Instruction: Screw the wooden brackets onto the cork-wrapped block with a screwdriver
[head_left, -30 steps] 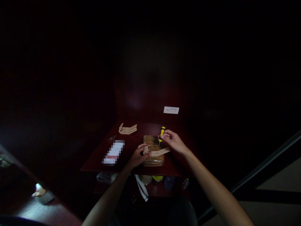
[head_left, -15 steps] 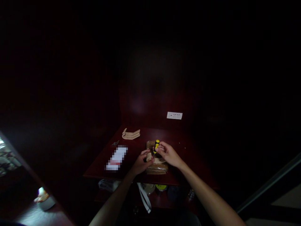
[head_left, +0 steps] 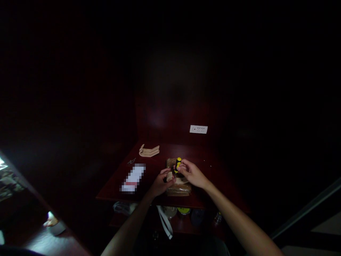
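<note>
My right hand is closed around the yellow and black handle of a screwdriver, held upright. Its tip points down at a pale wooden hook piece; the exact contact point is too small to make out. With fingers and thumb, my left hand grips the curled end of that wooden piece. Beneath both hands lies a brown block wrapped in shiny clear film, partly covered by them.
Several similar wooden hooks lie together at the back left of the dark red table. Several screws and a blurred-out white sheet are nearby. A socket plate is on the back wall. Jars and a white strap show below.
The whole view has shifted very slightly. Both hands keep their grips on the screwdriver and the wooden hook, in nearly the same place over the wrapped block.
</note>
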Demonstrator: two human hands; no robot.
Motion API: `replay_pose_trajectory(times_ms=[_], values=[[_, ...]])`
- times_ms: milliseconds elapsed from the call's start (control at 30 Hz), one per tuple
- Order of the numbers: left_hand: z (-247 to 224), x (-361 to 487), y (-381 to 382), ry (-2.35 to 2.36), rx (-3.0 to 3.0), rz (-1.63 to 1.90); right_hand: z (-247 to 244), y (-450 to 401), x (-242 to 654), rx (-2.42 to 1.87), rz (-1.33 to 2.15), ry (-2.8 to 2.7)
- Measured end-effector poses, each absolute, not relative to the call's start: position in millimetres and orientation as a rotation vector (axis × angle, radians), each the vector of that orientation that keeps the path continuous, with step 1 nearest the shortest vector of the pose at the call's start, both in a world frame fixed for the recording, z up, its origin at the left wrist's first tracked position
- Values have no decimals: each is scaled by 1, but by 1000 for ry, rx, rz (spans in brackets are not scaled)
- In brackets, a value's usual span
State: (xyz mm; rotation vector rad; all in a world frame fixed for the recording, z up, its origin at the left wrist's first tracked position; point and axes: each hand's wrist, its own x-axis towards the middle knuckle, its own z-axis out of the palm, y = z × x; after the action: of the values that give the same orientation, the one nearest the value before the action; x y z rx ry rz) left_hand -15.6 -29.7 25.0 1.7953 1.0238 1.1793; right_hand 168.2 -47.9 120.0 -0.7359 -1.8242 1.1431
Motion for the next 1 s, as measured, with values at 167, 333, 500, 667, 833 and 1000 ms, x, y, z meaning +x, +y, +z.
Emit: replay_pose_trajectory(times_ms=[167, 333, 500, 667, 833, 1000], values=[[21, -16, -28, 1024, 1796, 1187, 119, -49, 170, -731, 1142, -1845], [21, -18, -26, 1030, 1831, 1156, 120, -49, 171, -754, 1106, -1870], [24, -19, -25, 1020, 1863, 1136, 124, -50, 170, -811, 1016, -1941], [29, -19, -28, 1028, 1854, 1122, 132, -50, 175, -842, 865, -2050], [30, -18, -30, 1041, 1831, 1140, 153, -48, 179, -881, 633, -2316], [26, -20, -28, 1024, 1840, 1140, 175, -47, 178, -1025, 441, -2564]])
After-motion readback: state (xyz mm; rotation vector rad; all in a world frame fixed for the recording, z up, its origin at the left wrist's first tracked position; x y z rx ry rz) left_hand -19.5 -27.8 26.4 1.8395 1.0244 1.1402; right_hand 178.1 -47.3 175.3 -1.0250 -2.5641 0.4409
